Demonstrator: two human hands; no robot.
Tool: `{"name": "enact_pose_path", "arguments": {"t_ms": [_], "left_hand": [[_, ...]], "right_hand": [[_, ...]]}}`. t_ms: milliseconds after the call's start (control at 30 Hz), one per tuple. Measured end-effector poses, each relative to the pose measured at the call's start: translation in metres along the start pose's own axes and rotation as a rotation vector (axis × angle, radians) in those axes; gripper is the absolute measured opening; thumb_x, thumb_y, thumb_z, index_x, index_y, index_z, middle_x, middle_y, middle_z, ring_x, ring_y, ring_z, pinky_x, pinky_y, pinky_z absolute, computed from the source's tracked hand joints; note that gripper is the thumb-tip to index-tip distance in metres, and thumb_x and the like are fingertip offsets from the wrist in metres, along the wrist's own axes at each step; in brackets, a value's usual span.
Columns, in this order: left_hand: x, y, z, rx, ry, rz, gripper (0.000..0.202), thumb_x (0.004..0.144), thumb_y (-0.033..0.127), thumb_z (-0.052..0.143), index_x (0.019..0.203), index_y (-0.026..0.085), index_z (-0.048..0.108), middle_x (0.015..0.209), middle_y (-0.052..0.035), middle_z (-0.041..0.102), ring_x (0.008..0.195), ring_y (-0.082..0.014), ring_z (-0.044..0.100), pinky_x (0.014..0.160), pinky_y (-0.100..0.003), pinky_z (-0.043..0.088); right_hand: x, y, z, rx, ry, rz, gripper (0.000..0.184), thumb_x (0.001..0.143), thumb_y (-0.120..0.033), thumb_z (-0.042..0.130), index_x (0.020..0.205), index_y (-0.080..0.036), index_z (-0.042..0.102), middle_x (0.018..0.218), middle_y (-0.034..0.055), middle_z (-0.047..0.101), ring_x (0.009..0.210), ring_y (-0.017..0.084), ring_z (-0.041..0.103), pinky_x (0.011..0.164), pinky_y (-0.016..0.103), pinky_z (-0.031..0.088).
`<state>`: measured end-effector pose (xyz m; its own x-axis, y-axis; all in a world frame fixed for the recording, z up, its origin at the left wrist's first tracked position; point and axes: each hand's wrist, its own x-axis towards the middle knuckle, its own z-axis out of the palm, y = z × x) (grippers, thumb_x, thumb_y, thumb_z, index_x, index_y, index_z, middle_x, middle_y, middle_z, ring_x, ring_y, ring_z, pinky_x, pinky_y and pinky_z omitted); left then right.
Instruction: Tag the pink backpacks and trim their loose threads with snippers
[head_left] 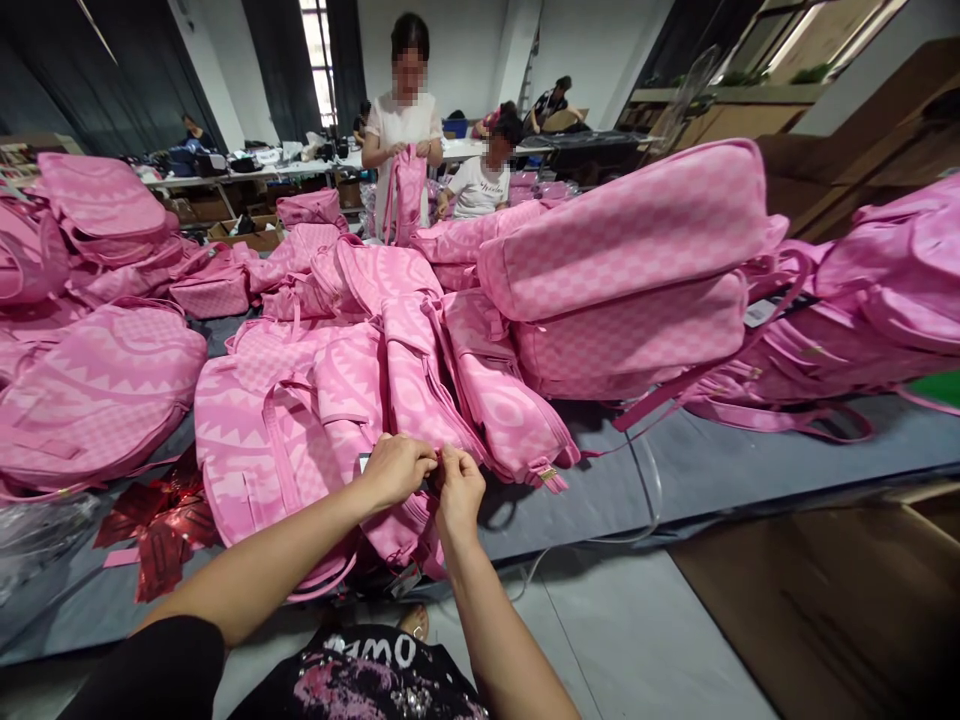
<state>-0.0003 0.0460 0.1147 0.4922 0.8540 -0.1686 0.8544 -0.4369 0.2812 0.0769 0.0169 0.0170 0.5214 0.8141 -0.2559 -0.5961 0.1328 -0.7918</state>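
A pink patterned backpack (300,420) lies on the grey table (712,460) in front of me, its lower end hanging over the near edge. My left hand (396,468) and my right hand (459,488) meet at that end. Both pinch something small on the backpack between thumb and fingers; I cannot make out what it is. A second pink backpack (495,390) lies just to the right of the first.
Piles of pink backpacks (637,260) cover the table left, right and behind. Red shiny tags (161,525) lie at the near left edge. A standing person (403,120) and a seated person (484,170) handle bags beyond the table. Brown cardboard (825,600) lies at lower right.
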Motion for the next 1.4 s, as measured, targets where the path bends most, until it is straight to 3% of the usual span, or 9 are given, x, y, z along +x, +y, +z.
{"name": "enact_pose_path", "arguments": {"t_ms": [267, 467, 767, 900, 1100, 1400], "left_hand": [[0.004, -0.001, 0.003, 0.036, 0.013, -0.104, 0.007, 0.083, 0.028, 0.064, 0.086, 0.022, 0.066, 0.079, 0.0018, 0.073, 0.078, -0.0182, 0.066, 0.071, -0.026, 0.042], [0.002, 0.003, 0.002, 0.056, 0.013, -0.09, 0.014, 0.087, 0.03, 0.058, 0.086, 0.023, 0.07, 0.087, 0.0, 0.075, 0.086, -0.0194, 0.068, 0.075, -0.027, 0.042], [0.004, -0.001, 0.003, 0.001, -0.039, -0.106, 0.012, 0.084, 0.029, 0.061, 0.078, 0.024, 0.07, 0.078, 0.0032, 0.074, 0.078, -0.0155, 0.068, 0.067, -0.024, 0.042], [0.004, 0.0, 0.005, 0.017, 0.02, -0.146, 0.012, 0.083, 0.031, 0.063, 0.088, 0.022, 0.067, 0.085, 0.0009, 0.074, 0.081, -0.0177, 0.068, 0.071, -0.026, 0.043], [0.004, -0.001, 0.003, 0.038, -0.022, -0.106, 0.009, 0.084, 0.028, 0.061, 0.08, 0.022, 0.067, 0.082, 0.0009, 0.074, 0.084, -0.0179, 0.069, 0.071, -0.025, 0.044], [0.004, 0.003, 0.002, 0.104, -0.033, -0.12, 0.013, 0.087, 0.031, 0.059, 0.089, 0.022, 0.068, 0.089, -0.0029, 0.074, 0.088, -0.0212, 0.069, 0.072, -0.027, 0.047]], "right_hand": [[0.001, 0.006, -0.006, -0.104, -0.044, -0.094, 0.035, 0.075, -0.047, 0.071, 0.07, -0.014, 0.063, 0.064, -0.0018, 0.055, 0.06, 0.011, 0.045, 0.057, 0.024, 0.039], [0.002, 0.009, -0.009, -0.147, -0.06, -0.127, 0.036, 0.077, -0.049, 0.069, 0.072, -0.014, 0.063, 0.067, -0.0001, 0.059, 0.062, 0.013, 0.049, 0.059, 0.026, 0.043], [0.006, 0.011, -0.012, -0.204, -0.057, -0.197, 0.04, 0.077, -0.054, 0.068, 0.071, -0.015, 0.064, 0.065, 0.0012, 0.06, 0.064, 0.015, 0.052, 0.062, 0.027, 0.044], [0.006, 0.012, -0.014, -0.216, -0.074, -0.203, 0.04, 0.077, -0.055, 0.068, 0.071, -0.015, 0.064, 0.065, 0.0013, 0.061, 0.065, 0.016, 0.053, 0.063, 0.027, 0.044], [0.005, 0.012, -0.015, -0.223, -0.081, -0.194, 0.041, 0.077, -0.055, 0.068, 0.073, -0.014, 0.066, 0.065, 0.0015, 0.062, 0.065, 0.015, 0.053, 0.063, 0.027, 0.044], [0.005, 0.007, -0.016, -0.209, -0.075, -0.16, 0.043, 0.073, -0.056, 0.072, 0.072, -0.014, 0.067, 0.064, 0.0012, 0.062, 0.061, 0.014, 0.051, 0.059, 0.026, 0.042]]}}
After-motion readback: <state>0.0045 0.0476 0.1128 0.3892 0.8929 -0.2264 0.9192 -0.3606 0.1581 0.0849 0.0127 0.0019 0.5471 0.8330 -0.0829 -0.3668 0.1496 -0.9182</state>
